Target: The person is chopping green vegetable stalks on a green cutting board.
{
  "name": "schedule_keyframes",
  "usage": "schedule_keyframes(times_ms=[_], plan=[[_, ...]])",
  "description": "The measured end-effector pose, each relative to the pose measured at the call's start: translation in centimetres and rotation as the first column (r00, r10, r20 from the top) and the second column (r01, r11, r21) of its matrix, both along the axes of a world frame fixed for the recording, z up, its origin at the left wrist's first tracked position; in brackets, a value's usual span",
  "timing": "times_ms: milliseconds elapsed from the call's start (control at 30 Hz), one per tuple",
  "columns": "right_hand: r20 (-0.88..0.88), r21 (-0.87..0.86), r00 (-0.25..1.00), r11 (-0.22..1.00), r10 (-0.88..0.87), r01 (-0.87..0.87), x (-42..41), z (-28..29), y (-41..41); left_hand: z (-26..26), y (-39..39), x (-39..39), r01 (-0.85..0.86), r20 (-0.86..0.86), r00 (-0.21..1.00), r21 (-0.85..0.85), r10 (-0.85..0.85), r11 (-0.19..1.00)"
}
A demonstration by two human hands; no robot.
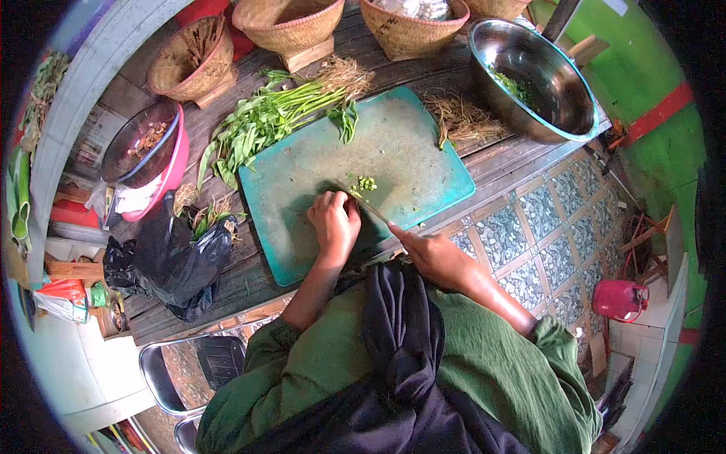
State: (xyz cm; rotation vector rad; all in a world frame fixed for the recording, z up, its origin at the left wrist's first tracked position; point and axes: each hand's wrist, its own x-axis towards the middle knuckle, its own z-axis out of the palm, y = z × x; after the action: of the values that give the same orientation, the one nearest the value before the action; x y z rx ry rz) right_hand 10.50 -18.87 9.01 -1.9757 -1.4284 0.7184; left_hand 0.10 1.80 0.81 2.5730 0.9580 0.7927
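Note:
My right hand (437, 258) grips a kitchen knife (371, 209), its blade angled to the left across a teal-edged cutting board (405, 136). Close to the blade's tip, my left hand (336, 220) rests on the board with its fingers curled; whatever they may hold is hidden. A small heap of chopped green stems (366, 183) lies just beyond the blade. Leafy greens with long stems and roots (255, 122), apparently water spinach, lie along the board's far left edge. A few leaves (343, 120) reach onto the board.
Cut-off roots (462, 118) lie right of the board, beside a steel bowl (558, 74) holding chopped greens. Woven baskets (286, 25) line the back. At left are a pink basin (180, 162) and a black plastic bag (170, 261) on the wooden table (255, 284).

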Motion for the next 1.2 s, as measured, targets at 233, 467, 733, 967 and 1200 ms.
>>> schedule_keyframes(times_ms=[233,467,733,967,1200], plan=[[-0.026,0.002,0.999,1.000,-0.024,0.024,0.2,-0.9,0.9,-0.3,0.1,0.0,0.032,0.064,0.998,-0.039,-0.030,0.999],[-0.094,-0.053,0.995,0.998,0.022,-0.027,0.4,0.3,-0.3,-0.6,0.3,-0.4,0.022,0.051,0.999,-0.067,-0.019,0.997],[-0.031,0.168,1.000,0.986,0.006,-0.001,0.5,-2.2,-0.1,0.0,0.1,-1.3,0.078,0.130,0.989,-0.040,-0.073,0.996],[0.039,-0.023,0.999,1.000,-0.011,0.012,0.1,-0.1,-0.6,-0.4,0.2,-0.7,0.049,0.089,0.995,-0.023,-0.047,0.999],[0.113,-0.014,0.994,1.000,0.008,-0.006,-0.1,-1.4,0.3,-0.5,0.1,-0.5,0.041,0.098,0.995,-0.054,-0.036,0.998]])
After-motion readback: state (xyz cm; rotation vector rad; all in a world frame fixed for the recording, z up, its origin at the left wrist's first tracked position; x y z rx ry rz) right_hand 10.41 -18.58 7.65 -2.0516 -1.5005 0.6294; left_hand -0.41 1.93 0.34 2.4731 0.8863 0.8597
